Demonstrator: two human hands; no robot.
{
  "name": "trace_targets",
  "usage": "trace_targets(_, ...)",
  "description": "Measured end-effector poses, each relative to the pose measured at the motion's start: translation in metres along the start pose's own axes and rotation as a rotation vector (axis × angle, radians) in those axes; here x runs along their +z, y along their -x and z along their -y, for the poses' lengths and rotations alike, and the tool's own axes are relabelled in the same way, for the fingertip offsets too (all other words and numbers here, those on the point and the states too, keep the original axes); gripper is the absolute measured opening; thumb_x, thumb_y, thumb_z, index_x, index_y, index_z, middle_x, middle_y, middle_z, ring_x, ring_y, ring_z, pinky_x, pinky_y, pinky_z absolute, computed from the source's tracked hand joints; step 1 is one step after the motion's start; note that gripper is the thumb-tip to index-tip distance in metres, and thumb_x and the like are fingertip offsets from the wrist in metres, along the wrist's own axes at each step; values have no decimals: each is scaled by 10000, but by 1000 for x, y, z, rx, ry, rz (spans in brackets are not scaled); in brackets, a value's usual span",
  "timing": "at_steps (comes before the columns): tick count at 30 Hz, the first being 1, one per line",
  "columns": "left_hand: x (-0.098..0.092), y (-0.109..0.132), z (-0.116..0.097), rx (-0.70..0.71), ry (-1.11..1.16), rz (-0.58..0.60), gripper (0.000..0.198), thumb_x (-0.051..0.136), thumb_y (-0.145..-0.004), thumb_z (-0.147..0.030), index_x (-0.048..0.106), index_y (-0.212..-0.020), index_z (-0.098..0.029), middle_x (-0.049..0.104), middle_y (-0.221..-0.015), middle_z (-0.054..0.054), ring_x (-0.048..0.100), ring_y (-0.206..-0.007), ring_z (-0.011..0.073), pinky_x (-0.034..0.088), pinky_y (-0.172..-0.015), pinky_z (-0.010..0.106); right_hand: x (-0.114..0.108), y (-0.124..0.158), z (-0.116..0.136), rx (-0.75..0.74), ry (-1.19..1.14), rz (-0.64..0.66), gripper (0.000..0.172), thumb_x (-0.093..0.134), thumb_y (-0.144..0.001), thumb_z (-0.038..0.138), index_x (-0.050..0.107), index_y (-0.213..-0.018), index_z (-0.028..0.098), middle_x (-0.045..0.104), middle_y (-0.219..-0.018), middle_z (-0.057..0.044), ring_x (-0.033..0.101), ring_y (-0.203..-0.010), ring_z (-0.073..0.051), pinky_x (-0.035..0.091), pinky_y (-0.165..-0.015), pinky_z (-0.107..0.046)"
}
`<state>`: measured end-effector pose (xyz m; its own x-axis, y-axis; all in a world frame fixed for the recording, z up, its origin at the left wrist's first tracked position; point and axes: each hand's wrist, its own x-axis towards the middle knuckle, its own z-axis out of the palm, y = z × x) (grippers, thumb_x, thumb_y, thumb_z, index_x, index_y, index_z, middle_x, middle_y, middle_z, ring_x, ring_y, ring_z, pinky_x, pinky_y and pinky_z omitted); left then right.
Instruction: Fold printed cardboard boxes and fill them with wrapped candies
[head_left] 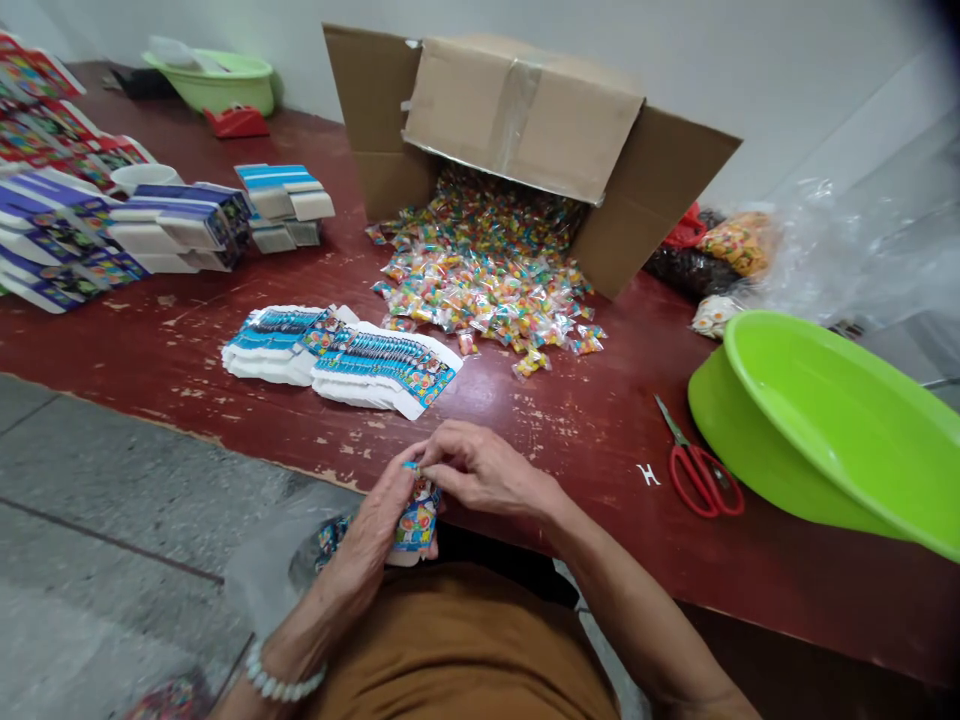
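Observation:
Close to my body, just off the table's near edge, my left hand is wrapped around a small blue printed candy box. The fingers of my right hand pinch at the top end of that box; whether the end is folded closed is hidden by the fingers. Beyond my hands lie two rows of flattened blue printed boxes, stacked overlapping. Behind them, small clear packets of coloured candy spill in a heap from a tipped cardboard box.
Red-handled scissors lie at the right beside a green basin. Stacks of purple cartons and a red tape dispenser stand at the left. Below the near edge hangs a clear plastic bag with printed boxes inside.

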<state>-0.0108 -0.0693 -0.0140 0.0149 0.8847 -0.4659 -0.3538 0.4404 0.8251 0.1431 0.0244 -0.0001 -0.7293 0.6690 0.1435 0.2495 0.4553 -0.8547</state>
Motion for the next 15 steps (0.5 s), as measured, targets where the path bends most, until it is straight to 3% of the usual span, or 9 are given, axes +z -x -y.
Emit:
trace_targets(2,-2,7,6,-64,51,27,683,722,-807,-547,450,-1381,-297,737,-878,32,711,-600,188,553,-540,264,-13,-4,-22,37,-28,-101,145,562,-931,268,690,-891,214,690,-907,-32,624,-831,-171,485,-780,-304)
trace_targets(4,-7,16,12,-128,107,55,569,775,-789,-458,518,-1262,-274,749,-925,58,745,-773,226,581,-705,311,-36,-10,-51,119,138,-416,187,544,-930,263,695,-1030,217,694,-1039,-61,614,-967,-206,470,-890,-358)
trace_targets(6,-18,25,16,-171,133,46,449,814,-754,-404,589,-1103,-234,751,-931,73,734,-856,236,567,-813,342,-62,-15,-81,307,422,-697,303,557,-920,273,658,-1192,183,643,-1225,-141,541,-1161,-279,392,-1016,-457)
trace_targets(8,-36,31,16,-169,80,-3,386,842,-716,-388,619,-985,-222,740,-866,43,710,-796,209,557,-786,317,-83,-17,-103,482,559,-740,397,608,-898,333,638,-1253,158,597,-1314,-193,488,-1226,-343,372,-1016,-508)
trace_targets(11,-70,35,10,-120,-149,-21,401,876,-655,-379,651,-954,-235,703,-760,-13,644,-682,165,506,-648,237,-96,-17,-118,540,575,-687,339,611,-899,355,695,-1170,169,663,-1222,-175,543,-1142,-336,399,-972,-468)
trace_targets(15,-112,33,2,-245,-485,261,394,874,-595,-406,739,-919,-226,725,-778,22,629,-684,201,468,-595,249,-94,-12,-116,516,525,-762,283,540,-928,303,722,-1082,152,724,-1064,-161,614,-1005,-293,417,-924,-407)
